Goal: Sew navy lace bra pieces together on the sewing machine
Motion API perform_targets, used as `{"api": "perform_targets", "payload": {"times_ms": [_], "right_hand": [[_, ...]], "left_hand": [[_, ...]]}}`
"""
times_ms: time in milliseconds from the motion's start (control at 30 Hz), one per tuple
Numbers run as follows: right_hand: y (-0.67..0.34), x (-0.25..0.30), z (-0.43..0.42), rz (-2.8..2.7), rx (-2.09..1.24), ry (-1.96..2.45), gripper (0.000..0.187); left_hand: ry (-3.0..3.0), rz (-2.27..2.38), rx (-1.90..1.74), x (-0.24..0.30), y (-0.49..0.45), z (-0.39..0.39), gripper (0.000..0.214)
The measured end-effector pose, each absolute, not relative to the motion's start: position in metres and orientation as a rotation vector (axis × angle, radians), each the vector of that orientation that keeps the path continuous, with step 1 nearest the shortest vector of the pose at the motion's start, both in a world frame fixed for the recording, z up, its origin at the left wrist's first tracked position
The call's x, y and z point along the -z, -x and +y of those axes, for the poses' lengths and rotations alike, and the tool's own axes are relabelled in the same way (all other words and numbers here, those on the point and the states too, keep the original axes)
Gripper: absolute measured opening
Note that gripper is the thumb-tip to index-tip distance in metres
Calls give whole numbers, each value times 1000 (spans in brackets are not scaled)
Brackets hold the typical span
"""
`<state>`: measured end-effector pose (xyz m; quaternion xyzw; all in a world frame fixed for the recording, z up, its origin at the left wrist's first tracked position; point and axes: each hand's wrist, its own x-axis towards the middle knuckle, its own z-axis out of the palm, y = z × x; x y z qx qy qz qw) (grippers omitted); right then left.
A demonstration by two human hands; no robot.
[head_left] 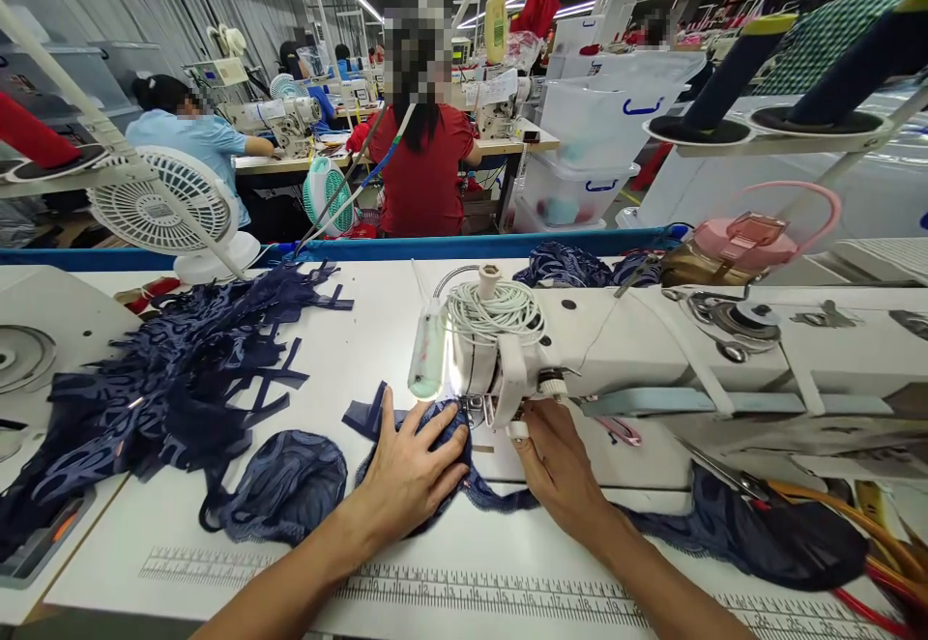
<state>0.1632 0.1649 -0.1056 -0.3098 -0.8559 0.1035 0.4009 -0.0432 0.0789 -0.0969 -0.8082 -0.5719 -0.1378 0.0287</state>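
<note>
wearer's two hands (415, 463), two navy spools (734, 79), one pink-lidded bottle (740, 246)

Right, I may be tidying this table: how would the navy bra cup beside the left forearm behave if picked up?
The navy bra cup would probably feel light, as its patterned fabric looks thin. It may keep some shape, since it lies rounded with no hand on it. The narrow loop at its left end would likely dangle, being limply curled.

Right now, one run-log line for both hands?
left hand: spread on navy fabric | right hand: beside sewing machine head, partly hidden | garment pile: left of both hands
</note>
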Motion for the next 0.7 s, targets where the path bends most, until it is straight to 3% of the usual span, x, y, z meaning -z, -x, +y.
{"api": "perform_targets", "payload": {"times_ms": [467, 600, 700], "right_hand": [[-165, 104, 158, -2224, -391, 630, 18], [-169, 101, 145, -2423, -416, 436, 16], [-168, 97, 138, -2624, -287, 401, 18]], "left_hand": [[2459, -1739, 581, 94, 40, 69, 29], [2543, -1772, 643, 96, 24, 41, 39], [2419, -1794, 661, 107, 22, 38, 25]]}}
